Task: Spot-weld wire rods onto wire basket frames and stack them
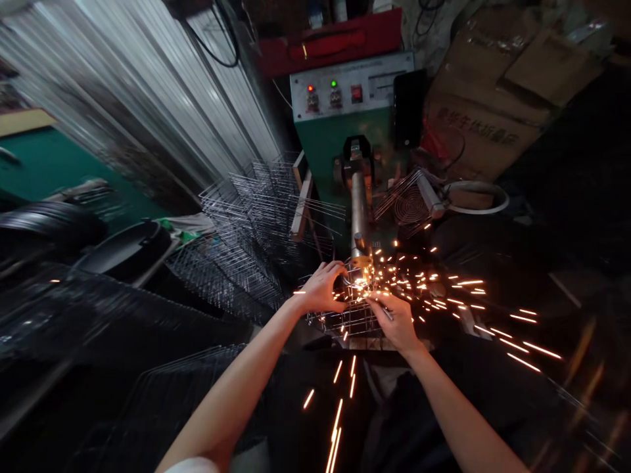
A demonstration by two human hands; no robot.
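Observation:
Under the welding electrode (361,253) of a spot welder lies a wire grid (362,322), and bright sparks (365,286) burst from the contact point. My left hand (323,289) is on the left side of the grid, its fingers and thumb curved around the wirework there. From the right, my right hand (394,320) pinches a small metal piece (387,314) close beside the electrode. Glare and sparks hide the exact weld spot and part of my fingertips.
The green welder cabinet (325,144) with lit lamps stands ahead, a phone (409,108) at its right. Stacked wire racks (246,230) crowd the left. A metal ring (478,197) and cardboard (488,98) lie to the right. Sparks fly right and down toward my lap.

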